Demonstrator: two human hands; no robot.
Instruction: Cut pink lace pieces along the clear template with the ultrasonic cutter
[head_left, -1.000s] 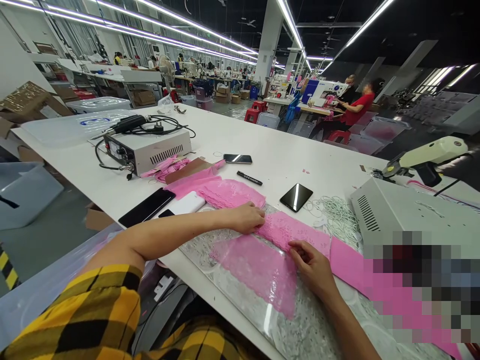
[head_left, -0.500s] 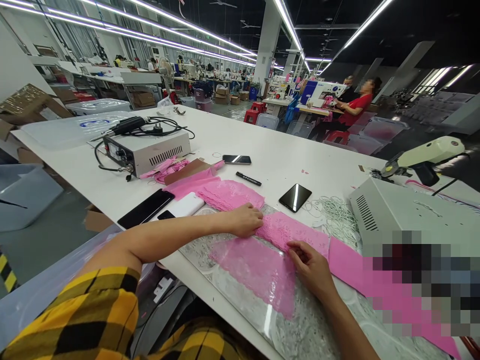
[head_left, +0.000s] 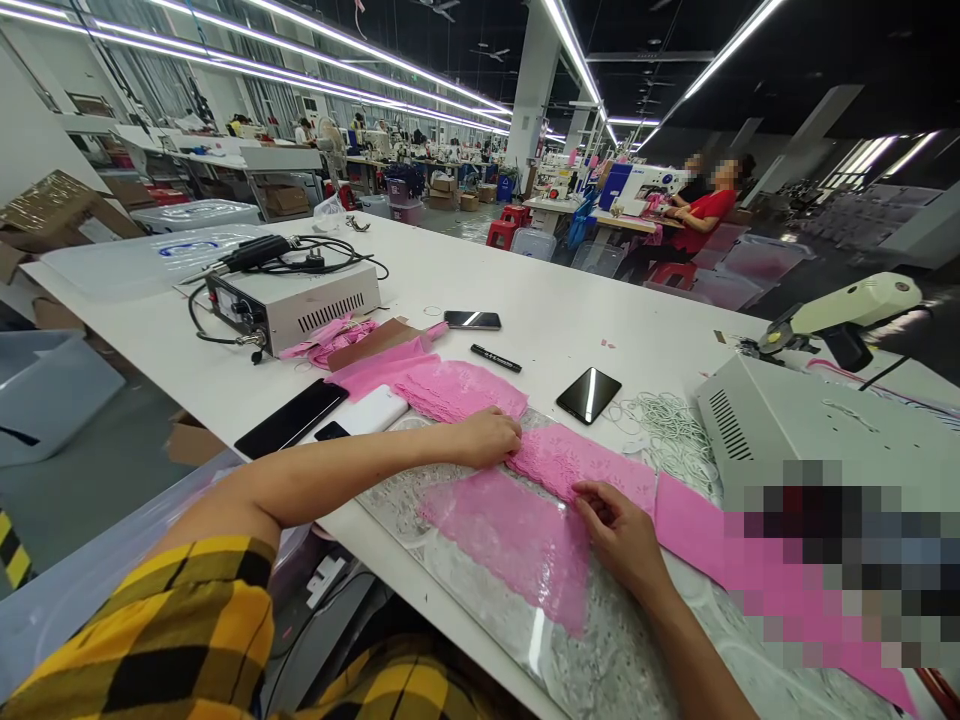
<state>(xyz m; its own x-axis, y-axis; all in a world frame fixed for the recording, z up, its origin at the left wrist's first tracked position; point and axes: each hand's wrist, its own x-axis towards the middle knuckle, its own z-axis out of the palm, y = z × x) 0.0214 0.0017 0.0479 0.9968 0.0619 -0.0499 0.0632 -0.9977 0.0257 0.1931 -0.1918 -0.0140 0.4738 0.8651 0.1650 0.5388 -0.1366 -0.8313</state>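
Note:
A stack of pink lace fabric pieces (head_left: 592, 462) lies across the clear-topped grey mat (head_left: 420, 500) in front of me. My left hand (head_left: 489, 438) has its fingers closed at the left end of this stack. At the near edge, my right hand (head_left: 619, 525) pinches the lace between thumb and fingers, the other fingers curled. Nearer to me, a single sheer pink lace piece (head_left: 510, 540) lies flat on the mat. Another pile of pink lace (head_left: 465, 388) sits just beyond my left hand. A plain pink fabric strip (head_left: 694, 530) runs off to the right.
A grey box device (head_left: 330, 300) with a cabled handpiece stands at the left, a larger box (head_left: 795, 420) at the right. Phones (head_left: 590, 395), a black marker (head_left: 496, 358) and tangled pale cord (head_left: 671, 430) lie on the white table (head_left: 525, 280). People sew beyond.
Both hands keep almost the same places on the lace stack. The view has shifted very slightly; nothing is visibly taken up or let go.

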